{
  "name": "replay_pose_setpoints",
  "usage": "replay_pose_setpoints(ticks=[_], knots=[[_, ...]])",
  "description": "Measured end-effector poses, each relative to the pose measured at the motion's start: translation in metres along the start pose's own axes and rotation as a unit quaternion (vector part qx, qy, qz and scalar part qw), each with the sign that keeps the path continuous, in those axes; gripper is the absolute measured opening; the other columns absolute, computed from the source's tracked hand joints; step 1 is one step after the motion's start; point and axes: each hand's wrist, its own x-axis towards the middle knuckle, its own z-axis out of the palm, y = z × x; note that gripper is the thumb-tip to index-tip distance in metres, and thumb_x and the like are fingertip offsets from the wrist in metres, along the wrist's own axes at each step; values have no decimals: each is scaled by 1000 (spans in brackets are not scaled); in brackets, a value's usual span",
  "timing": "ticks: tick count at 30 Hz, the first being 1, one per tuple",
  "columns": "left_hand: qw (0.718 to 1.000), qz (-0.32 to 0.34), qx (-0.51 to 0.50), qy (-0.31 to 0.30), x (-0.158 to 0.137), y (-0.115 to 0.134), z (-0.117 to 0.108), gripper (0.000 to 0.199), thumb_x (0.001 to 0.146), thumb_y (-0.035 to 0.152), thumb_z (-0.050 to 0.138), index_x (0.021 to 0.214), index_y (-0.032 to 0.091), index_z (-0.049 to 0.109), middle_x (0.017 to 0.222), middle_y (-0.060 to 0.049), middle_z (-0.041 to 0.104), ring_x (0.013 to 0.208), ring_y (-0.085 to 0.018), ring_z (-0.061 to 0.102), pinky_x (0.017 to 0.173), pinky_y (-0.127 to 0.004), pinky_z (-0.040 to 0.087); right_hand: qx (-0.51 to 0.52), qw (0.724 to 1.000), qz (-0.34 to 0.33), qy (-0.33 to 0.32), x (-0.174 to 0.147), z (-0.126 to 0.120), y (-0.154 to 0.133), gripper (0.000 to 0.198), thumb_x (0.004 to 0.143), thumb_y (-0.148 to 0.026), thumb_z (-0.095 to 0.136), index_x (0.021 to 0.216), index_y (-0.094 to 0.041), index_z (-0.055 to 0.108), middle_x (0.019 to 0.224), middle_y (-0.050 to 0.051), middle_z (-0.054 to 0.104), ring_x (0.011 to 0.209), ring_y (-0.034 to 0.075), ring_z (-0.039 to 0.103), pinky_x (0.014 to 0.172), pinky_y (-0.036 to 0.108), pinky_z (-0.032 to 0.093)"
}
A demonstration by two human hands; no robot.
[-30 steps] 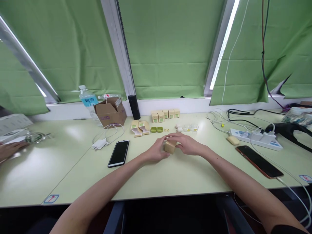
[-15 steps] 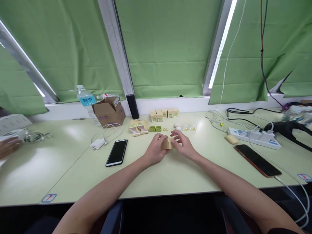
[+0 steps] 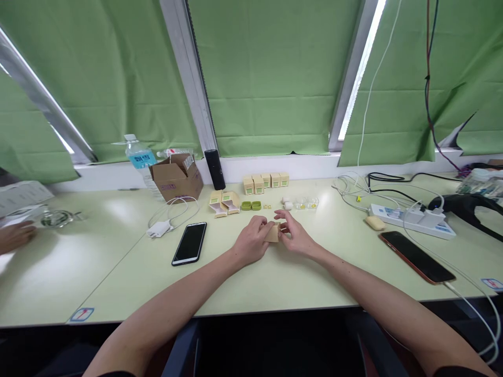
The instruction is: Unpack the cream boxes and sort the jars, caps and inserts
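My left hand [image 3: 253,239] is closed around a small tan cardboard box [image 3: 272,233], held low above the table in front of me. My right hand [image 3: 294,233] pinches at the right end of that box, with its index finger lifted and bent. Just beyond my hands lie two green open trays [image 3: 251,206], tiny yellowish pieces [image 3: 267,206], white rounded pieces [image 3: 287,203] and clear plastic cups [image 3: 306,203]. Two opened tan boxes [image 3: 224,203] lie to their left. Several similar closed boxes [image 3: 265,183] stand in a row behind.
On the left are a phone [image 3: 189,243], a white charger [image 3: 159,229], a brown carton [image 3: 176,180], a water bottle [image 3: 140,159] and a black cylinder [image 3: 214,169]. A power strip [image 3: 412,222] and another phone [image 3: 416,256] lie right. Another person's hand [image 3: 16,236] is at far left.
The small box has turned in my hands and now shows a flat side. My right fingers have come in closer to its end. The other person's hand has shifted slightly.
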Motion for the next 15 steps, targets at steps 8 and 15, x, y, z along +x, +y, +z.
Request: replay_pose_setpoints(ticks=[8, 15], knots=[[999, -21, -2, -24, 1, 3, -2, 45, 84, 9, 56, 127, 19, 56, 115, -14, 54, 106, -29, 56, 71, -36, 55, 21, 999, 24, 23, 2, 2, 4, 67, 75, -14, 58, 138, -27, 38, 140, 14, 51, 80, 15, 63, 76, 36, 55], [956, -184, -228, 3, 8, -6, -5, 45, 80, 17, 73, 123, 23, 58, 124, -9, 59, 116, -27, 60, 103, -46, 51, 149, 980, 74, 109, 15, -13, 20, 54, 75, -22, 58, 126, -30, 42, 133, 8, 61, 67, 13, 56, 63, 31, 53]])
